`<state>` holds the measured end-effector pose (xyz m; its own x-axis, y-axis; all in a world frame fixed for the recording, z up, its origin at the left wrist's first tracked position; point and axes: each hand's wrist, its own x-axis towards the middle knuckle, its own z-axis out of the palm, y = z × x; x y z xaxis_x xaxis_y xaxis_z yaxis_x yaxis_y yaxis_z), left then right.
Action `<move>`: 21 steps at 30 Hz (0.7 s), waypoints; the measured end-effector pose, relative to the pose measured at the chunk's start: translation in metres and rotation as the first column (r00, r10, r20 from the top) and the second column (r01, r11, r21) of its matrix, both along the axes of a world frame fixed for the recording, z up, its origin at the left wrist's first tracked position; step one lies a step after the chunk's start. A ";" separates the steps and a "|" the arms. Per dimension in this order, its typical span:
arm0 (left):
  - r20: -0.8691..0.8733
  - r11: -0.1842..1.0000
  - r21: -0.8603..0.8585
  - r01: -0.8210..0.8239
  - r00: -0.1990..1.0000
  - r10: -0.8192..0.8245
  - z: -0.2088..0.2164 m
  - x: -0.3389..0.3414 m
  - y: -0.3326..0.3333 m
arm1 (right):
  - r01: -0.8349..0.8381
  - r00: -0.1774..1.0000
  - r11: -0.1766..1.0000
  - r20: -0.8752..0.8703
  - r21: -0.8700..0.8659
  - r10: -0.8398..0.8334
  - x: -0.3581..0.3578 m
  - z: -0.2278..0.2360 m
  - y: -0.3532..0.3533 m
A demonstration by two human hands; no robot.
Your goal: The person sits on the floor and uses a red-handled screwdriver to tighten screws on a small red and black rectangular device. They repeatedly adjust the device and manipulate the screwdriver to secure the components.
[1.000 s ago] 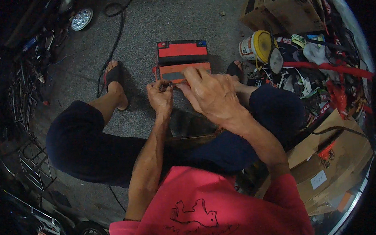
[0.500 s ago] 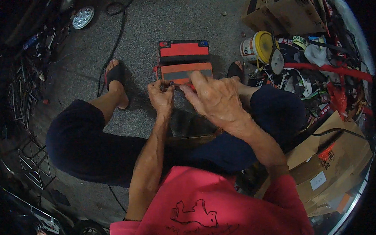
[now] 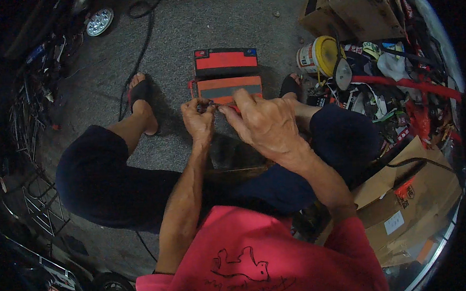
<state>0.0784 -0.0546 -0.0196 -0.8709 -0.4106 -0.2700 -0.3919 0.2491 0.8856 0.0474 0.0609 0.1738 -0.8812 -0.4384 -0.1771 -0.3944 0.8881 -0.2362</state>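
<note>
Two red-orange and black block-shaped batteries lie one behind the other on the floor between my feet. The far battery [image 3: 227, 60] has a red and a blue terminal corner along its far edge. The near battery [image 3: 229, 83] carries a grey band and has a red piece at its left side. Close to its near edge, my left hand [image 3: 198, 121] is closed in a pinch on something small and dark. My right hand [image 3: 274, 126] is closed beside it, thumb pointing at the left fingertips. A bit of red shows under its fingers; what it holds is hidden.
On the right are a white bucket with a yellow lid [image 3: 329, 56], a red bar [image 3: 398, 82], piled scraps and an opened cardboard box [image 3: 420, 199]. Cartons [image 3: 365, 9] stand far right. At left are a black cable [image 3: 145, 50], a round lamp [image 3: 99, 22] and a wire rack [image 3: 45, 205].
The whole view has shifted slightly. Both hands keep nearly the same pose at the near battery, close together.
</note>
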 end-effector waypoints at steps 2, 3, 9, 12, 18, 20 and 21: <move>0.002 1.000 -0.001 -0.005 1.000 0.005 0.001 0.000 0.001 | -0.036 0.995 0.995 -0.093 -0.089 0.028 -0.002 0.002 0.001; -0.005 1.000 -0.007 -0.014 1.000 0.014 0.000 0.000 0.001 | -0.059 0.989 0.989 -0.140 -0.133 0.040 -0.002 0.002 0.001; -0.032 1.000 -0.008 -0.015 0.999 0.015 -0.002 0.001 0.001 | -0.066 0.989 0.966 -0.145 -0.250 0.030 0.000 -0.001 -0.004; -0.018 0.999 0.032 -0.029 0.999 0.030 0.002 0.000 0.002 | -0.037 0.977 0.979 -0.213 -0.203 -0.007 -0.001 -0.007 -0.003; -0.013 1.000 -0.026 -0.016 1.000 0.015 -0.001 0.001 0.001 | -0.027 0.993 0.999 -0.119 -0.041 0.022 0.003 -0.002 -0.002; -0.025 1.000 -0.020 -0.024 0.999 0.023 -0.001 0.002 0.001 | -0.045 0.991 0.987 -0.135 -0.152 0.024 0.001 0.002 -0.003; -0.028 1.000 -0.007 -0.027 0.999 0.026 -0.001 0.002 0.001 | -0.053 0.989 0.977 -0.144 -0.206 0.023 0.000 0.003 -0.003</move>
